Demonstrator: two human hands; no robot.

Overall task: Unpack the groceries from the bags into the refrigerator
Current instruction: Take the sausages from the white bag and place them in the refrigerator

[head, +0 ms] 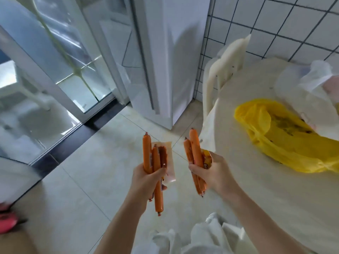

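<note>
Above blurred floor, left hand point(146, 177) and right hand point(207, 174) gripping sausages point(147, 154), perhaps partly wrapped.

A home kitchen — white refrigerator point(170, 61), tiled wall point(286, 21), table point(275, 189) with grocery bags point(286, 136).

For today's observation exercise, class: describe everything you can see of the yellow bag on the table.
The yellow bag is thin, crinkled plastic, slumped flat and open on the pale round table, near its far right side. Dark print or marks show through its middle. Its upper right edge lies against or under a white bag; which one cannot be told. Neither hand touches it. What it holds, if anything, is hidden.
</note>
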